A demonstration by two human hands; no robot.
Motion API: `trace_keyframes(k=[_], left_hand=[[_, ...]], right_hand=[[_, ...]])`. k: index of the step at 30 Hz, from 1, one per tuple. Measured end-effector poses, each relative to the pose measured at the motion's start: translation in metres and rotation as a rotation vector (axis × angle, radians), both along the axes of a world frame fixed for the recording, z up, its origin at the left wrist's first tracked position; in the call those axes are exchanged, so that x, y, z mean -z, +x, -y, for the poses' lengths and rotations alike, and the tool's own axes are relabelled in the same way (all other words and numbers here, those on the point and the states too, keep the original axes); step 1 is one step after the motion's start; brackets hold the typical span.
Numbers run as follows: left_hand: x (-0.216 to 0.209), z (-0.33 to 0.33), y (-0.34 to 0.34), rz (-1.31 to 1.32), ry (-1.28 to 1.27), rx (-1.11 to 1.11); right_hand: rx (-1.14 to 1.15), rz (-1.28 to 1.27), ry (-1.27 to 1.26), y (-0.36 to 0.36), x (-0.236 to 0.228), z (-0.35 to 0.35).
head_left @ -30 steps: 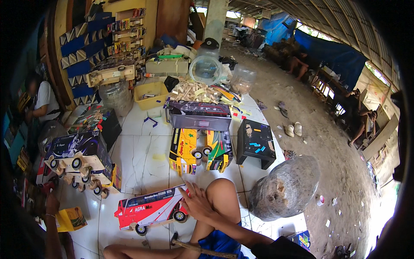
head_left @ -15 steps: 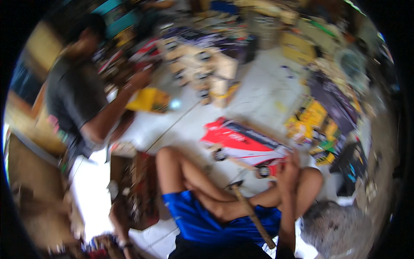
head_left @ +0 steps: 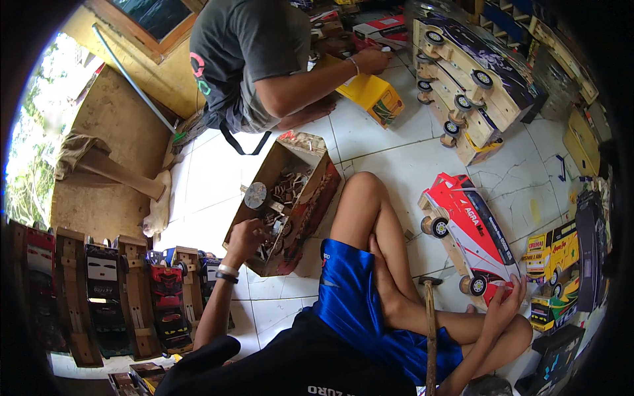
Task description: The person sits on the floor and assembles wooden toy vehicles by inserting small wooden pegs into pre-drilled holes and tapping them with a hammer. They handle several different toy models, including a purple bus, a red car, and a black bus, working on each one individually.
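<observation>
My left hand (head_left: pixel 246 239) reaches over the near end of an open box (head_left: pixel 310 142) of small wooden and metal parts. Its fingers are loosely bent and apart, with nothing visible in them. A round grey lid-like disc (head_left: pixel 255 195) sits among the parts. With its fingers at the near end of a red, white and dark toy bus (head_left: pixel 467 221), my right hand (head_left: pixel 505 302) grips it on the floor by my knee. Two black wheels of the bus face me. A hammer (head_left: pixel 430 323) with a wooden handle rests across my lap, its head near my shin.
A co-worker (head_left: pixel 244 59) sits ahead, one hand near a yellow toy truck body (head_left: pixel 376 96). A large wooden toy truck (head_left: pixel 479 86) lies on its side at far right. Yellow toy bodies (head_left: pixel 551 254) lie at right; several toy vehicles (head_left: pixel 105 290) line the left.
The view has swung left and become sharp. My left hand has come over the parts box from beside it. My right hand remains at the bus.
</observation>
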State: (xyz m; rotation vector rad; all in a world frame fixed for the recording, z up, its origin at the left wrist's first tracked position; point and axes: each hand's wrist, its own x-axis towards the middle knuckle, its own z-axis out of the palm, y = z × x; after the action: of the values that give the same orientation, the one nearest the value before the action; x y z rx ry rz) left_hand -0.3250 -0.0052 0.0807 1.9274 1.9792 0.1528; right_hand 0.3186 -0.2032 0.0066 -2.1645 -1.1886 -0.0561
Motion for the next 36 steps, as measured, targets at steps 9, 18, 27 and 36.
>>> trace_keyframes(k=[9, 18, 27, 36], left_hand=[[-0.059, 0.023, 0.001, 0.721, -0.047, -0.3], [-0.062, 0.037, 0.015, 1.559, -0.188, -0.311], [-0.066, 0.053, 0.11, 2.008, -0.445, -0.304], [-0.018, 0.098, 0.277, 2.099, -1.327, -0.337]], right_hand=[[-0.004, -0.05, 0.019, -0.001, -0.001, -0.006], [-0.003, -0.017, 0.031, 0.001, -0.001, -0.001], [-0.037, -0.026, 0.144, -0.022, -0.029, -0.017], [-0.749, -0.683, 0.141, -0.157, -0.086, -0.048]])
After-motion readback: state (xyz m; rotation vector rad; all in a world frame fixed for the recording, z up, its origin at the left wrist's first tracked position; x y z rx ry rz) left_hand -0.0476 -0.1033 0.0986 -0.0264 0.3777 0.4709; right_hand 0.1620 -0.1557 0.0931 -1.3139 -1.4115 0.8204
